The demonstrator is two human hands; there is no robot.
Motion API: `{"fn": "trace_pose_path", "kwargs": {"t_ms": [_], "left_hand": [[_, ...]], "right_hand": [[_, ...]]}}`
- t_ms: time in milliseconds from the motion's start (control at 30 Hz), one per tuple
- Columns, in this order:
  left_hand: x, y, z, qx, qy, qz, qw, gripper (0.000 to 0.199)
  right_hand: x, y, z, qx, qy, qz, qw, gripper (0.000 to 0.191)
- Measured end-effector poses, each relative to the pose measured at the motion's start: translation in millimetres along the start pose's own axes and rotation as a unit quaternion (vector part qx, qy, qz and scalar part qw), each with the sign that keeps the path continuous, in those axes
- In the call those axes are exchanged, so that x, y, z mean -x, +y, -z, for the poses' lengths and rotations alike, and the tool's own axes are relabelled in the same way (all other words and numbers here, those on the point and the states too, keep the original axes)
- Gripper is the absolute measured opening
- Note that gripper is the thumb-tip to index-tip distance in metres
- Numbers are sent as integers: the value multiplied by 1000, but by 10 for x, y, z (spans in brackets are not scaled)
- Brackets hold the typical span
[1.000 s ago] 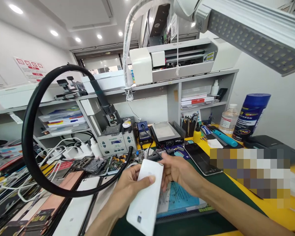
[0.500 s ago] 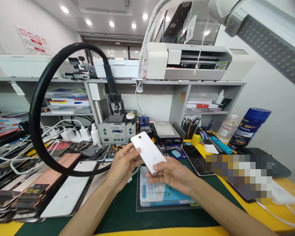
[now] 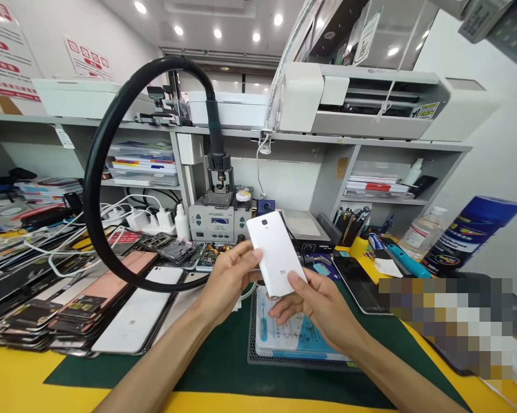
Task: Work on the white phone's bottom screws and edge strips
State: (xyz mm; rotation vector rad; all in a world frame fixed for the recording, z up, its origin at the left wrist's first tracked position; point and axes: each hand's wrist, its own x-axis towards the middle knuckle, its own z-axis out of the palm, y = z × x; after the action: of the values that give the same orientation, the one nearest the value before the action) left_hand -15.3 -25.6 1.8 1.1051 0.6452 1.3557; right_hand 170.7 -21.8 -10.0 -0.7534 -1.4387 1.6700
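A white smartphone [image 3: 276, 252] is held up above the bench, its back with a camera lens and logo turned to me. My left hand [image 3: 232, 275] grips its left edge, thumb on the back cover. At the lower right corner, my right hand [image 3: 314, 301] pinches it between thumb and fingers. Beneath lies a blue and white box or booklet [image 3: 301, 338] on a dark perforated mat [image 3: 252, 344]. Its upper part is hidden by my hands and the phone.
Stacked phone parts [image 3: 81, 310] and a white phone back [image 3: 135, 312] lie left. A hot air station [image 3: 215, 221] stands behind, its black hose [image 3: 92, 189] looping forward. On the right are a black-screened phone [image 3: 359, 284], a spray can [image 3: 469, 235] and a clear bottle [image 3: 419, 235].
The phone has turned more upright and its back faces me more squarely. The whole scene has shifted rightward as my head turned left.
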Motion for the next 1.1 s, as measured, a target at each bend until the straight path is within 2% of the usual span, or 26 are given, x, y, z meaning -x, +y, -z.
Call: {"fn": "trace_pose_path", "kwargs": {"t_ms": [167, 233, 500, 600, 733, 800, 967, 1100], "left_hand": [[46, -14, -7, -32, -135, 46, 989, 44], [43, -19, -3, -42, -163, 41, 985, 47], [47, -89, -83, -68, -115, 21, 991, 35], [71, -163, -157, -76, -75, 11, 994, 28], [66, -244, -219, -81, -17, 11, 997, 29], [48, -241, -198, -82, -25, 19, 996, 29], [18, -135, -23, -73, -114, 47, 990, 32], [22, -56, 79, -44, -159, 67, 984, 33]], "right_hand": [[12, -10, 7, 6, 26, 48, 998, 40], [27, -20, 9, 10, 33, 53, 998, 41], [55, -28, -41, -5, 47, 34, 998, 43], [48, 8, -56, -29, 49, 21, 998, 42], [47, 46, -62, -51, 43, 5, 998, 41], [50, 36, -66, -65, 41, -3, 997, 42], [58, -55, -79, -105, 37, -27, 993, 47], [69, -93, -72, -110, 21, -39, 993, 46]]}}
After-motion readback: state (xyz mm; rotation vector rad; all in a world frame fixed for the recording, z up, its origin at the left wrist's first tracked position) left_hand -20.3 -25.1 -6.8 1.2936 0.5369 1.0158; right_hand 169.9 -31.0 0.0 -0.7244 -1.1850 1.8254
